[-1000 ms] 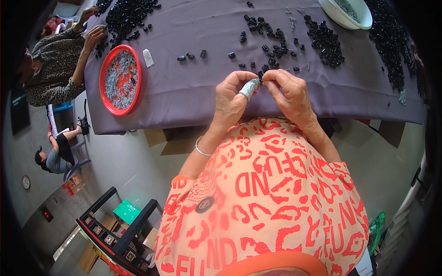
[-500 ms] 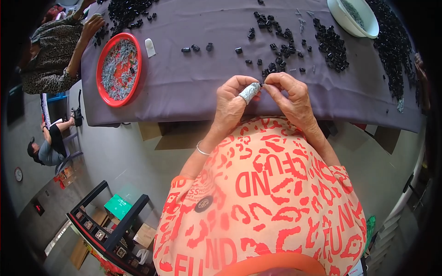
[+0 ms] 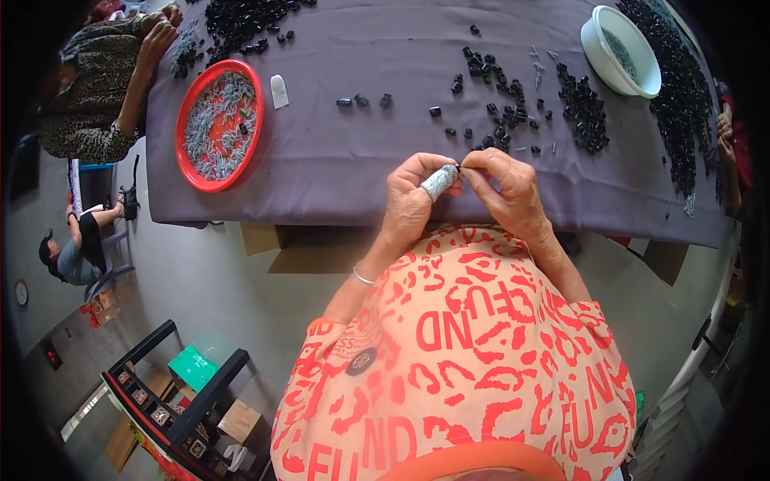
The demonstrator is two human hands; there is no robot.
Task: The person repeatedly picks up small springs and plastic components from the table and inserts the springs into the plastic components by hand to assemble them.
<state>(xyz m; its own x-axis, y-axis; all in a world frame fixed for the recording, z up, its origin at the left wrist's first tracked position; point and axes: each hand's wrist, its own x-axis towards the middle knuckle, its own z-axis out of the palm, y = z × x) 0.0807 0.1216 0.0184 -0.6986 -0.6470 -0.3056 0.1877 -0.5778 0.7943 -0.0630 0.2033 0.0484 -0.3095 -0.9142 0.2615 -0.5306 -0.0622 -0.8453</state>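
In the head view, the step in hand looks to be fingertip work on one small black part (image 3: 459,168), held between the hands just above the table's (image 3: 321,180) near edge. The left hand (image 3: 411,194), a pale cover (image 3: 439,183) on its thumb, seems clamped on the part, which sits right at its fingertips. The right hand's (image 3: 513,188) grip is pinched together against the part's right side; whether it also holds something smaller, I cannot tell. The next move calls for lining up both fingertips steadily. Loose black pieces (image 3: 585,120) lie beyond the right hand; the red tray (image 3: 259,120) is well to the left.
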